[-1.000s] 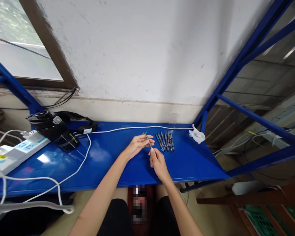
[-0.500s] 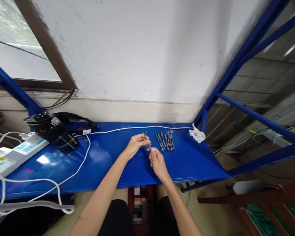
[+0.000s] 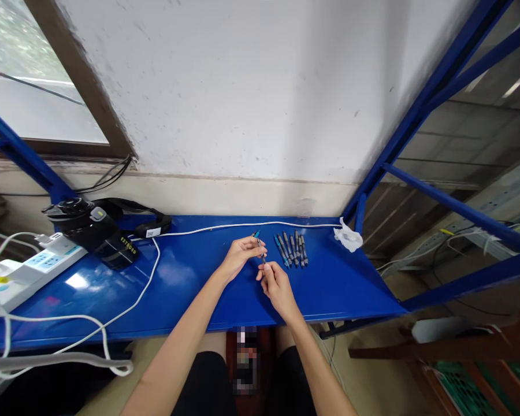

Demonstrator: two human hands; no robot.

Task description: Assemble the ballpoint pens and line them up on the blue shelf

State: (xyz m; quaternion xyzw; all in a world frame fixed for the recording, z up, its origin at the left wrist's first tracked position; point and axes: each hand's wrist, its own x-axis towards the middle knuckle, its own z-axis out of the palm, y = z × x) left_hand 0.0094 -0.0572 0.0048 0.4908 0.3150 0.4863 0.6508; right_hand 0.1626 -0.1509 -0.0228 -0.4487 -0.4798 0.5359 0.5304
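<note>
Between my two hands is a slim pen (image 3: 257, 234) with a blue-green end pointing up and away. My left hand (image 3: 241, 254) grips its barrel with the thumb and fingers. The fingertips of my right hand (image 3: 277, 284) pinch the lower end of the pen, nearer to me; the tip is too small to make out. To the right of my hands, several pens (image 3: 291, 249) lie side by side on the blue table (image 3: 329, 289). Most are dark grey, and the leftmost shows blue-green parts.
A crumpled white tissue (image 3: 348, 237) lies at the back right. On the left a black bottle (image 3: 97, 234) leans over a white power strip (image 3: 37, 268), with a black strap (image 3: 156, 225) behind it. A white cable (image 3: 242, 225) runs along the back; blue frame posts (image 3: 416, 124) rise right.
My right hand's fingers have shifted slightly at the lower end of the pen. My left hand keeps its grip, and the pens on the table lie as before.
</note>
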